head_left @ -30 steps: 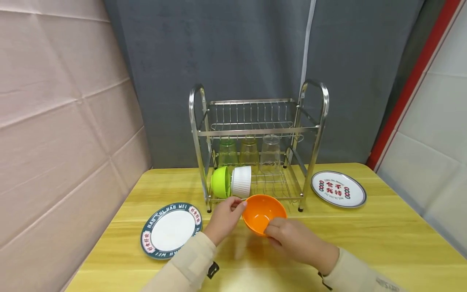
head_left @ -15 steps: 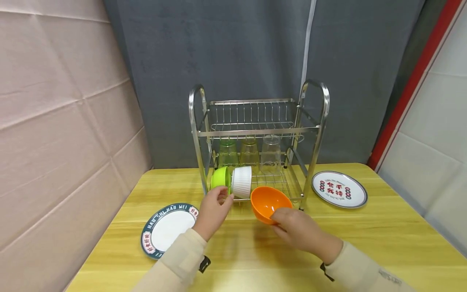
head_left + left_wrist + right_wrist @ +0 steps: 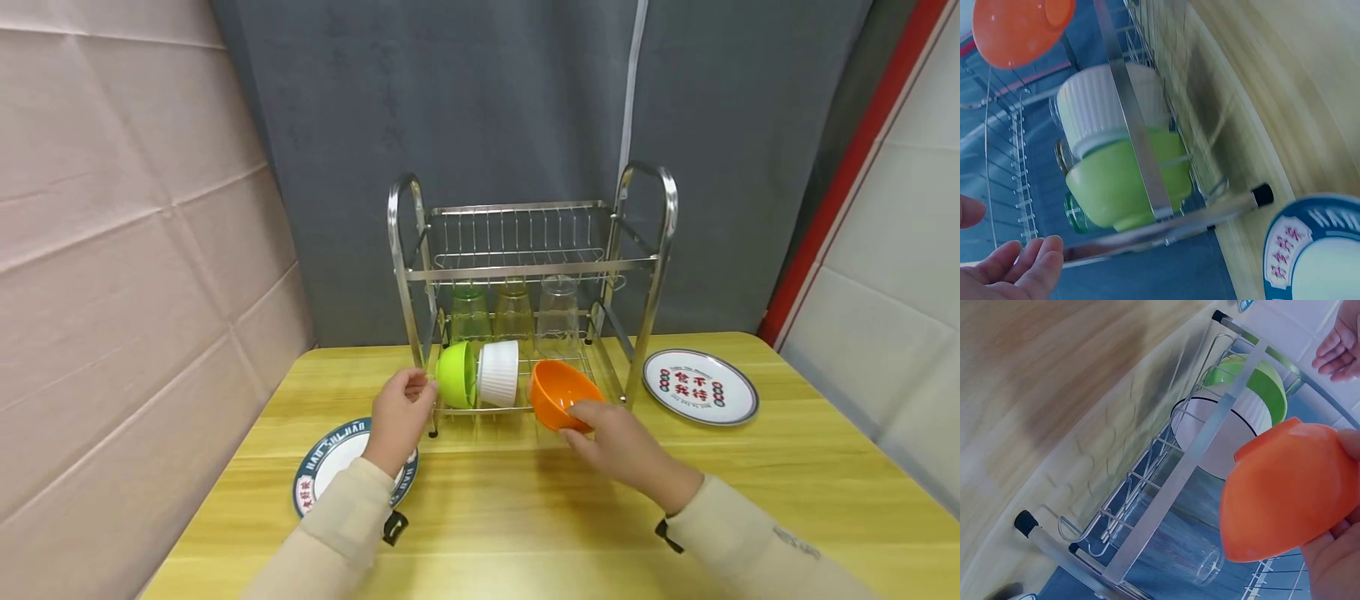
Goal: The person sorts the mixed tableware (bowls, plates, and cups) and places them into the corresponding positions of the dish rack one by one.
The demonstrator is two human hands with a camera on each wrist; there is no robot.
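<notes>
The right hand [image 3: 618, 442] pinches the orange bowl [image 3: 558, 392] by its rim, tilted at the front rail of the rack [image 3: 525, 333]. The left hand [image 3: 399, 417], fingers loosely spread and holding nothing, hovers beside the green bowl [image 3: 455, 375]. The bowl looks about to be slotted in; next it needs standing on edge beside the white bowl [image 3: 498, 372].

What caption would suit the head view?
Right hand tips an orange bowl into a dish rack beside white and green bowls.
</notes>
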